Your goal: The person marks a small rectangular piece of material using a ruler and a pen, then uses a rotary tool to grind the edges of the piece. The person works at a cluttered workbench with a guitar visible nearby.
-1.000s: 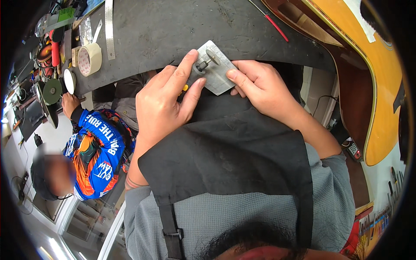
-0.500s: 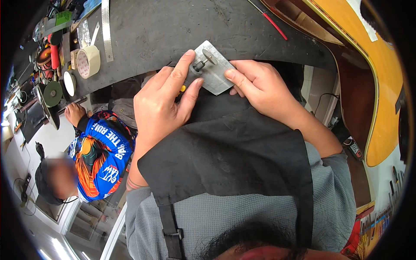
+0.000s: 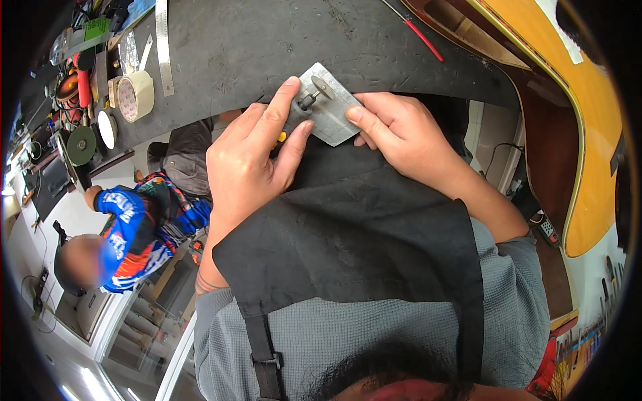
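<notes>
My left hand [image 3: 257,144] is wrapped round a rotary tool [image 3: 298,113], whose body is mostly hidden under the fingers. At its tip a thin round cutting disc [image 3: 324,87] stands over a flat grey metal plate [image 3: 338,119]; whether the disc touches the plate I cannot tell. My right hand [image 3: 404,127] pinches that plate at its right edge, thumb on top and fingers underneath. The plate is tilted, close to the table's near edge and above my black apron [image 3: 374,227].
On the dark worktable [image 3: 254,47] lie a steel ruler [image 3: 164,50], a tape roll [image 3: 136,95] and a red-handled tool [image 3: 424,40]. A yellow guitar body [image 3: 595,134] stands at the right. Another person in a colourful shirt [image 3: 150,214] is at the left.
The other person has shifted left and away, with their arm moved toward the left end of the table. My hands, the rotary tool and the plate look unchanged.
</notes>
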Available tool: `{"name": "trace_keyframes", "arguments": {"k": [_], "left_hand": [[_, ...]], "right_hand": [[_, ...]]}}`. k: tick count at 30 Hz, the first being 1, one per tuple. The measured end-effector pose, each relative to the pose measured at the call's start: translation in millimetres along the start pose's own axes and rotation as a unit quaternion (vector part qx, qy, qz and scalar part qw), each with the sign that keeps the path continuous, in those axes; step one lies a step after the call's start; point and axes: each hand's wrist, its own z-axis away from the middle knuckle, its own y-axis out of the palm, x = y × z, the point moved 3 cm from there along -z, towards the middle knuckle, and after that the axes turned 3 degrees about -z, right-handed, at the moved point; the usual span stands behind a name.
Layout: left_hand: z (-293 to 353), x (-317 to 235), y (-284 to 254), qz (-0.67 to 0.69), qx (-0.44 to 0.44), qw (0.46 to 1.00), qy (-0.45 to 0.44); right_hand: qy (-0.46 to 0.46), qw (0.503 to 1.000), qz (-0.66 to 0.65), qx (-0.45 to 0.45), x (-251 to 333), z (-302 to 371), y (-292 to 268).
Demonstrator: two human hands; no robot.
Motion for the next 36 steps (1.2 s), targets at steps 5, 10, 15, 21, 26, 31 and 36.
{"name": "trace_keyframes", "arguments": {"k": [5,10,15,21,26,31,36], "left_hand": [[0.9,-0.8,-0.2,0.004,0.002,1.0,-0.004],[0.3,-0.9,-0.6,-0.001,-0.001,1.0,0.002],[0.3,-1.3,-0.2,-0.001,0.003,1.0,0.0],[1.2,-2.2,0.4,0.001,-0.003,1.0,0.004],[1.3,-2.9,0.3,0.002,-0.001,1.0,0.001],[1.5,-1.8,0.5,0.001,-0.002,1.0,-0.001],[1.8,-1.0,1.3,0.001,-0.001,1.0,-0.005]], "right_hand": [[0.005,1.0,0.0,0.004,1.8,0.2,-0.5],[0.011,1.0,-0.002,0.005,1.3,0.2,-0.6],[0.004,1.0,-0.001,0.004,-0.8,-0.2,-0.9],[0.001,1.0,-0.002,0.002,0.3,0.2,-1.2],[0.0,1.0,0.0,-0.001,-1.4,-0.1,-0.9],[0.007,1.0,-0.001,0.005,0.3,-0.2,-1.0],[0.004,1.0,0.005,0.005,1.3,-0.3,-1.4]]}}
